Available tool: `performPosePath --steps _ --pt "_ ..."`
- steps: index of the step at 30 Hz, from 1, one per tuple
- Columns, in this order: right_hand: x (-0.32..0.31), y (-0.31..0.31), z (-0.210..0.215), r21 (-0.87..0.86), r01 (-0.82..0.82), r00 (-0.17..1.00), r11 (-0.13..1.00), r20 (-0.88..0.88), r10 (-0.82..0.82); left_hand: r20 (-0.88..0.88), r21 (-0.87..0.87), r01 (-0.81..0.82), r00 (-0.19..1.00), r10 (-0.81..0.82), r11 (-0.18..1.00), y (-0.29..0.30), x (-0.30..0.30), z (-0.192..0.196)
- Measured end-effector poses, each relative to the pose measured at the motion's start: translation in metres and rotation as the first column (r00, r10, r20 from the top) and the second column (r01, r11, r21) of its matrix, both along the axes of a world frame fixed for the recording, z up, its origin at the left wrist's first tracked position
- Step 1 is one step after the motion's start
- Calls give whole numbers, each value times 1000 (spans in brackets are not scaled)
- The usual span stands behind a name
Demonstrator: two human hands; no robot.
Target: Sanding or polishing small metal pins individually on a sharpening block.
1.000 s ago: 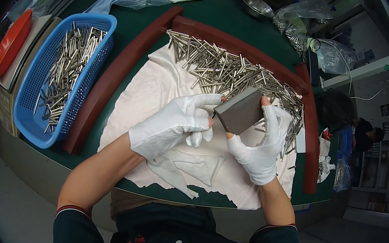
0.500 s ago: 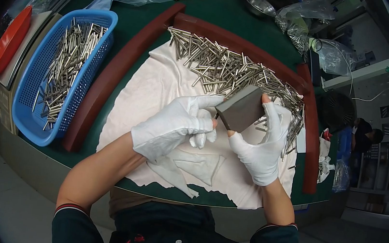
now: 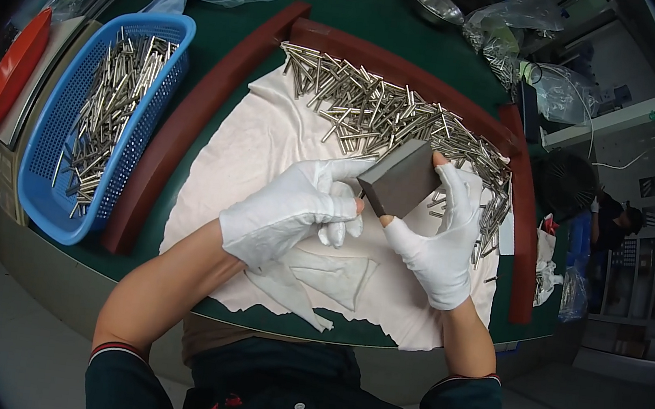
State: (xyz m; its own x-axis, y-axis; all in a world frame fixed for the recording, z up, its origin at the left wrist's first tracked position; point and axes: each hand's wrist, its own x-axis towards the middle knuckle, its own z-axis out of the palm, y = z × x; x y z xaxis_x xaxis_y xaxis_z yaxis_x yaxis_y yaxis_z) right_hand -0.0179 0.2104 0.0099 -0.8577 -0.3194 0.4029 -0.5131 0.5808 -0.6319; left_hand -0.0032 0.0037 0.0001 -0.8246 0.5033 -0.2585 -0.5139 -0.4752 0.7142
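My right hand (image 3: 438, 247), in a white glove with bare fingertips, grips a flat dark grey rectangular block (image 3: 404, 183) by its edges, tilted above the cloth. Closed in a pinch, my left hand (image 3: 295, 205), gloved the same way, is at the block's left corner. A small dark end shows by the left thumb tip; the fingers hide the rest. Beyond both hands a heap of slim shiny metal pins (image 3: 372, 108) lies on a pale pink cloth (image 3: 222, 167). Under my left wrist there is a crumpled white rag (image 3: 327, 278).
Dark red rails (image 3: 191, 118) border the cloth on the green table (image 3: 374, 22). To the left stand a blue perforated basket (image 3: 44, 145) of pins and a red tray (image 3: 12, 72). A metal bowl (image 3: 436, 7) and plastic bags (image 3: 557, 98) sit far right; another person (image 3: 613, 222) is beyond.
The block has turned slightly in my right hand and shifted a little to the left. My left hand keeps its pinch, almost unmoved.
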Motion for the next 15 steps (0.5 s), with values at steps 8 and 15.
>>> performPosePath --steps 8,15 --pt "1 0 3 59 3 995 998 -100 3 -11 -144 37 999 -39 989 0 -2 2" --pt "-5 6 10 24 -96 994 995 62 94 -24 -184 65 997 -71 981 0 1 8"
